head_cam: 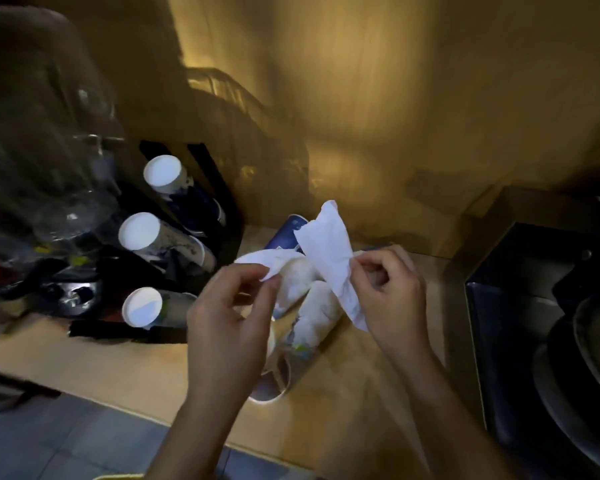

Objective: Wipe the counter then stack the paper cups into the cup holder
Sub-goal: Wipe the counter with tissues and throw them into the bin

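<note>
Both my hands hold one white paper tissue [329, 251] above the wooden counter [118, 368]. My left hand [232, 317] pinches its left end, and my right hand [385, 289] pinches its right part. Under the tissue, paper cups [314, 317] lie on their sides on the counter, one with its open mouth [274, 382] toward me. A dark blue cup [284, 233] lies behind them. To the left, the black cup holder [208, 188] carries three stacks of cups with their white bases [163, 173] facing me.
A dark sink or appliance [520, 306] with round dark plates [579, 375] fills the right side. Clear glassware and dark clutter [66, 237] stand at the far left. A wooden wall rises behind the counter. The counter's front edge runs above a grey tiled floor [66, 441].
</note>
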### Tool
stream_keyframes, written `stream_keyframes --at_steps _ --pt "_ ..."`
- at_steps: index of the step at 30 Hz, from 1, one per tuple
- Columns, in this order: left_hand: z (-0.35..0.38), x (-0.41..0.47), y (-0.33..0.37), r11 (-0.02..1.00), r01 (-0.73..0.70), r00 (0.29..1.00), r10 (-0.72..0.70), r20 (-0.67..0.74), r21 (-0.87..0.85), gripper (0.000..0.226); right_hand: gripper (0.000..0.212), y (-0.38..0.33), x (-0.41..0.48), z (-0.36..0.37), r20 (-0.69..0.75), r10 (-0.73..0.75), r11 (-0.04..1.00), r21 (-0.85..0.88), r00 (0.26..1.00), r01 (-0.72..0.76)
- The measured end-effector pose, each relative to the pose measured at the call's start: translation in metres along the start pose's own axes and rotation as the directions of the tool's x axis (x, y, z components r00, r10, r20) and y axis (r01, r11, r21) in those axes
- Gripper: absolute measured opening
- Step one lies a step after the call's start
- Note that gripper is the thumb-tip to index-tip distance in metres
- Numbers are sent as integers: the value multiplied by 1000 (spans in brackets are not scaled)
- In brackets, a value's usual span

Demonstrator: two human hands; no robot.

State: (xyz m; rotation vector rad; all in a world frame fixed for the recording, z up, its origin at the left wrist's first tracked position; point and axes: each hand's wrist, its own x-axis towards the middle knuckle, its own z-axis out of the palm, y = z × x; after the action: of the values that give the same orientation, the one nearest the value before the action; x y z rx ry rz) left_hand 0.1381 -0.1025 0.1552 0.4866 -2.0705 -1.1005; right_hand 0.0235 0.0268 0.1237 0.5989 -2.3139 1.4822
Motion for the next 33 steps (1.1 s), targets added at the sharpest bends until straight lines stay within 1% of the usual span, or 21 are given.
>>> stream_keyframes --at_steps 3,6,8,10,13,15,18,20,22,24,26,29,31,33 --pt "-52 -4 -15 1000 15 994 -17 -108 -18 23 4 -43 -16 29 9 -130 987 100 991 129" --pt "-108 -17 -35 997 67 973 -71 -220 -27 20 3 -90 -35 67 17 -257 949 194 966 249" --pt "-145 -27 -51 991 131 945 -137 -297 -41 18 4 -118 -52 95 41 -341 916 238 939 322" --pt "-183 -39 -70 982 182 902 -185 -390 -44 16 5 -144 -73 124 84 -419 881 280 904 382" --pt "-233 -62 -102 966 253 831 -249 -497 -61 15 9 -174 -108 167 176 -511 820 391 841 417" --pt "-260 -79 -124 950 310 797 -269 -541 -16 18 14 -186 -134 196 237 -555 791 449 798 417" --pt "-291 -106 -157 911 413 745 -338 -576 0 20 18 -193 -175 237 351 -572 786 493 741 373" --pt "-304 -125 -181 877 481 700 -397 -593 -19 21 18 -188 -203 260 417 -569 801 477 709 362" --pt "-313 -146 -208 827 557 635 -483 -602 -76 16 13 -175 -230 281 499 -536 834 439 680 335" --pt "-315 -169 -239 765 627 562 -573 -596 -144 11 7 -153 -256 299 602 -481 874 386 637 296" --pt "-309 -193 -274 688 695 472 -656 -589 -209 14 6 -127 -282 317 705 -410 912 326 579 248" --pt "-292 -228 -329 541 774 316 -781 -538 -331 15 7 -86 -322 344 831 -315 944 223 458 245" --pt "-274 -249 -368 431 796 198 -849 -490 -426 13 10 -57 -350 362 898 -203 969 127 391 212" --pt "-253 -269 -407 318 815 81 -890 -448 -485 11 10 -27 -377 380 944 -88 984 33 319 176"
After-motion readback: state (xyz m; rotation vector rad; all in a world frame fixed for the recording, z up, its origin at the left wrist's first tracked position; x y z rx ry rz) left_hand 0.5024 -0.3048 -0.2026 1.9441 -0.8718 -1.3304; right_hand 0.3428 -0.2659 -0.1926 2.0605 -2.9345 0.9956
